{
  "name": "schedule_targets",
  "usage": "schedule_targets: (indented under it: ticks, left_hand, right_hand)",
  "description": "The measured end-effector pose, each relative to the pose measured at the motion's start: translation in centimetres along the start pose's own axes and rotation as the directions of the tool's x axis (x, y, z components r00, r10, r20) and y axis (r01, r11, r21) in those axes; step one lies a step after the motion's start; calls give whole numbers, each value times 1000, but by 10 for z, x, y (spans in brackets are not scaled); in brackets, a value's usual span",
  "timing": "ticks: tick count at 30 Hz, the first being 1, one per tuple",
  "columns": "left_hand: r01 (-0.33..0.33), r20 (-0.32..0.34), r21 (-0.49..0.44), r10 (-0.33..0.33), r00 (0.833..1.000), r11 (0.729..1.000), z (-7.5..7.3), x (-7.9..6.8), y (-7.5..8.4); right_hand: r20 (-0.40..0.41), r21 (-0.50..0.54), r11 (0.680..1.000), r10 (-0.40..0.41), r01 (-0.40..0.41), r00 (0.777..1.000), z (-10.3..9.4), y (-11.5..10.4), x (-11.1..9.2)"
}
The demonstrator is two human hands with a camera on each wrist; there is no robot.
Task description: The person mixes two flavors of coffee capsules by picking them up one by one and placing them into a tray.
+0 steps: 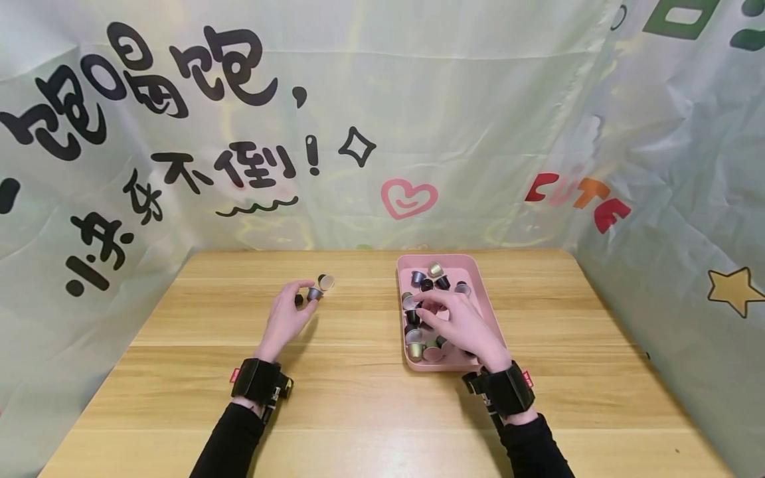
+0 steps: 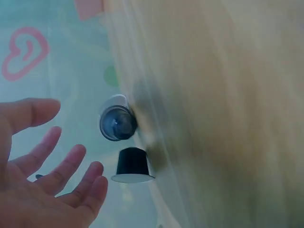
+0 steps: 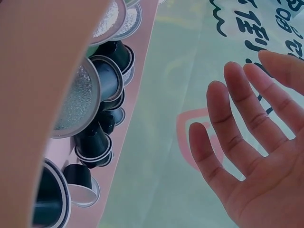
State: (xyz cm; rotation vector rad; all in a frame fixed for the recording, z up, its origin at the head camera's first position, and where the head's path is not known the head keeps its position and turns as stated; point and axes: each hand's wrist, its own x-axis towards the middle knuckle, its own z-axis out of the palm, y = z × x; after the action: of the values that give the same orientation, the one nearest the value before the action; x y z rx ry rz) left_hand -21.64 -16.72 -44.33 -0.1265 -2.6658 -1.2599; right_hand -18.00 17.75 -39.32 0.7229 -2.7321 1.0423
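Observation:
Coffee capsules lie on the table in front of my left hand [image 1: 285,320]. A blue-grey capsule [image 1: 314,293] shows between its thumb and fingers in the head view, a black capsule [image 1: 299,301] is close by the fingers, and a pale-lidded capsule [image 1: 326,283] lies just beyond. The left wrist view has the fingers spread, apart from the blue-grey capsule [image 2: 117,123] and the black capsule [image 2: 132,164]. Over a pink tray [image 1: 487,309] hovers my right hand [image 1: 463,325], fingers loosely bent and nothing in them. Several capsules [image 3: 107,78] fill the tray's left side.
The wooden table [image 1: 358,398] reaches back to a printed cloth [image 1: 478,133], which also hangs along both sides. Inside the tray, a gold capsule [image 1: 435,269] lies at the far end and a green-gold capsule [image 1: 415,352] near the front.

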Motion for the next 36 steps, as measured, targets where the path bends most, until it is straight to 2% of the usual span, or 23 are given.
schedule_targets:
  ticks: [4, 10, 13, 17, 22, 29, 36]
  left_hand:
    - [14, 54, 57, -17, 998, 998, -2, 4, -4]
    - [-2, 103, 171, -16, 995, 985, -7, 11, -10]
    - [18, 135, 230, -50, 990, 973, -10, 13, -15]
    - [60, 169, 255, -105, 980, 965, -15, 15, -20]
    - [73, 171, 254, -119, 978, 965, -17, 16, -23]
    - [50, 190, 244, -98, 977, 968, -19, 14, -22]
    - [45, 215, 106, -67, 974, 993, -16, 5, -6]
  right_hand:
    - [6, 9, 1000, 2, -2, 1000, 0, 0, 0]
    - [5, 6, 1000, 2, -2, 1000, 0, 1, 0]
    - [3, 1, 1000, 0, 0, 1000, 0, 2, 1]
    - [4, -7, 1000, -2, 2, 1000, 0, 2, 1]
    - [2, -8, 1000, -3, 3, 1000, 0, 1, 1]
    - [-9, 29, 999, -41, 41, 999, -1, 4, 1]
    - [-48, 30, 998, -52, 53, 997, -4, 11, -2]
